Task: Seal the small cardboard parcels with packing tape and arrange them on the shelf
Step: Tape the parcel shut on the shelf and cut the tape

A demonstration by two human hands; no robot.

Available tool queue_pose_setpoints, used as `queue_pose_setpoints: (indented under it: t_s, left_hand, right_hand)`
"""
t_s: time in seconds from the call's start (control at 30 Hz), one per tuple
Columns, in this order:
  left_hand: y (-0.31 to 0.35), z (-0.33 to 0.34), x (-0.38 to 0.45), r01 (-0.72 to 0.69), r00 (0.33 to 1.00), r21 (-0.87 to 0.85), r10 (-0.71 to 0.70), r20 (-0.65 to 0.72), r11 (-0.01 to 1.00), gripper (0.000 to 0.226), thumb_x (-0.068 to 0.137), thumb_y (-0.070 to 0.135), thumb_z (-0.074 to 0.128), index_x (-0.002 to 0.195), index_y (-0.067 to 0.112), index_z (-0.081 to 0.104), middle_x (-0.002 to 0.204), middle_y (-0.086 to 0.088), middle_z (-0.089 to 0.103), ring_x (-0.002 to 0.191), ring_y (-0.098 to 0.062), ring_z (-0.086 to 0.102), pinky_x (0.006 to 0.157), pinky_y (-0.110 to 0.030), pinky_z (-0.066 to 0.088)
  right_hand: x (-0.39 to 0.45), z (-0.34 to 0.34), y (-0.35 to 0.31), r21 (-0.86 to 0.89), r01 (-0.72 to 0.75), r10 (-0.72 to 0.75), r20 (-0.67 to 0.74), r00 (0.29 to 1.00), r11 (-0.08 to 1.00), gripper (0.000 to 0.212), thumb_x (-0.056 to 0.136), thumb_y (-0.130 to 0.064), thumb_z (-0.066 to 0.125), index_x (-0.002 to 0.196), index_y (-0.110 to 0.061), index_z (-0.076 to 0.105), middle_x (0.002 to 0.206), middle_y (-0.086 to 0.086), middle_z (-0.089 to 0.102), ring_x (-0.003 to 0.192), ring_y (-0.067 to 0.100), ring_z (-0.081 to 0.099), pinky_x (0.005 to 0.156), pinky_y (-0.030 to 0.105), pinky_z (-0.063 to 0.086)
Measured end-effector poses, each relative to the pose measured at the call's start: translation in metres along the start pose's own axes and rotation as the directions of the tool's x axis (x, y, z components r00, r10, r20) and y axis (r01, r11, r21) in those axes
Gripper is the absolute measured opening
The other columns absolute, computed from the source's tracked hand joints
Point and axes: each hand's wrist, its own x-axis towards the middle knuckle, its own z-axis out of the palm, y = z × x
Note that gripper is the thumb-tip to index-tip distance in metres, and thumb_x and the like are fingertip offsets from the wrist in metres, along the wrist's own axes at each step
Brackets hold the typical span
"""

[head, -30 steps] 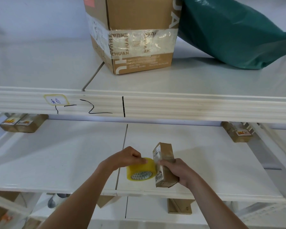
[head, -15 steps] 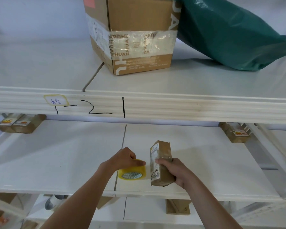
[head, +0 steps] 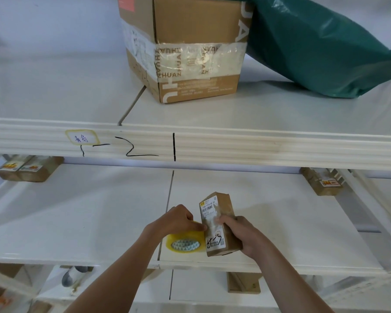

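1. The small parcel (head: 219, 224) is held upright over the front of the lower shelf (head: 99, 222), just right of the shelf seam, with its labelled face turned to the left.
2. The right hand (head: 242, 236) is wrapped around the parcel's right side, and its thumb is laid across the labelled face; the grip is closed on the parcel.
3. The left hand (head: 178, 221) is curled over the yellow tape roll (head: 185, 242), which lies flat on the shelf, touching or just beside the parcel's lower left edge. Its fingertips are pinched together at the parcel's face, apparently on the tape end; the strip itself cannot be made out.
4. For a sound seal, the tape is to be pressed flat against the cardboard before any pull is applied, and the parcel is to be braced firmly.
5. Both forearms are extended forward and converge at the parcel.
6. Other small parcels (head: 28, 169) are stored at the rear corners of the shelf.
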Motion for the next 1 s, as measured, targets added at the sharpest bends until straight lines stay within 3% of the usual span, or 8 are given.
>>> queue_pose_setpoints:
  t_s: [0.1,0.2,0.37,0.47,0.6,0.73,0.87,1.0]
  left_hand:
    - [0.002,0.005,-0.001,0.003,0.999,-0.003,-0.003,-0.04,1.0,0.049,0.075,0.064,0.076,0.071,0.016,0.069,0.072,0.004,0.069,0.064,-0.009,0.065,0.063,-0.023,0.051]
    - [0.002,0.005,0.0,0.01,0.998,-0.002,-0.01,-0.054,1.0,0.048,0.074,0.062,0.078,0.064,0.017,0.064,0.066,0.004,0.065,0.06,-0.009,0.061,0.058,-0.021,0.046]
    - [-0.009,0.003,-0.001,0.052,0.998,0.0,-0.052,-0.037,0.999,0.045,0.076,0.059,0.078,0.065,0.017,0.067,0.067,0.004,0.064,0.061,-0.009,0.06,0.058,-0.02,0.045]
    - [-0.015,0.005,-0.004,0.067,0.996,-0.003,-0.067,-0.052,0.998,0.044,0.077,0.058,0.078,0.067,0.016,0.067,0.066,0.005,0.063,0.058,-0.008,0.059,0.055,-0.018,0.043]
    - [-0.014,0.007,-0.004,0.057,0.996,0.006,-0.056,-0.062,0.998,0.043,0.077,0.055,0.079,0.061,0.018,0.063,0.063,0.004,0.06,0.058,-0.008,0.056,0.054,-0.018,0.041]
    - [-0.014,0.005,-0.004,0.069,0.997,-0.027,-0.07,-0.036,0.997,0.042,0.077,0.06,0.077,0.065,0.021,0.066,0.069,0.005,0.065,0.063,-0.008,0.062,0.059,-0.02,0.046]
    - [-0.022,-0.009,-0.008,0.043,0.993,-0.126,-0.028,0.116,0.991,0.04,0.084,0.057,0.073,0.076,0.018,0.071,0.076,0.003,0.068,0.075,-0.012,0.066,0.067,-0.022,0.047]
    - [-0.029,-0.02,-0.01,0.024,0.983,-0.173,0.008,0.183,0.985,0.035,0.087,0.051,0.072,0.07,0.021,0.067,0.074,0.005,0.064,0.075,-0.011,0.061,0.071,-0.023,0.044]
  right_hand:
    - [0.003,0.001,-0.001,-0.026,-0.01,0.01,-0.019,1.0,1.0,0.035,0.088,-0.026,0.071,0.115,-0.005,0.069,0.099,0.013,0.078,0.093,0.031,0.076,0.091,0.051,0.059]
    - [0.006,0.001,0.0,-0.027,-0.016,0.015,-0.053,0.998,1.0,0.038,0.088,-0.032,0.071,0.115,-0.005,0.069,0.098,0.012,0.079,0.091,0.031,0.076,0.09,0.051,0.06]
    - [0.009,0.019,-0.004,-0.149,-0.009,0.001,-0.051,0.999,0.989,0.058,0.073,-0.06,0.081,0.111,-0.018,0.072,0.098,0.003,0.079,0.088,0.022,0.077,0.083,0.04,0.063]
    - [0.013,0.029,-0.004,-0.217,0.022,-0.039,-0.079,0.996,0.976,0.055,0.066,-0.043,0.091,0.112,-0.021,0.07,0.097,-0.001,0.078,0.084,0.017,0.077,0.073,0.033,0.063]
    - [0.016,0.024,-0.004,-0.256,-0.026,-0.005,-0.119,0.993,0.966,0.036,0.075,-0.014,0.08,0.109,-0.011,0.07,0.09,0.006,0.078,0.079,0.021,0.077,0.065,0.031,0.061]
    - [0.017,0.015,-0.006,-0.212,-0.046,0.023,-0.11,0.994,0.976,0.031,0.077,-0.008,0.079,0.106,-0.008,0.072,0.087,0.008,0.079,0.077,0.024,0.078,0.066,0.035,0.062]
    - [0.018,0.006,-0.002,-0.177,-0.055,0.033,-0.123,0.992,0.983,0.027,0.078,-0.006,0.079,0.104,-0.008,0.072,0.086,0.01,0.079,0.079,0.025,0.078,0.065,0.036,0.062]
    - [0.016,-0.004,0.001,-0.146,-0.056,0.041,-0.104,0.994,0.988,0.028,0.08,-0.006,0.078,0.107,-0.007,0.072,0.09,0.011,0.079,0.082,0.027,0.078,0.071,0.037,0.062]
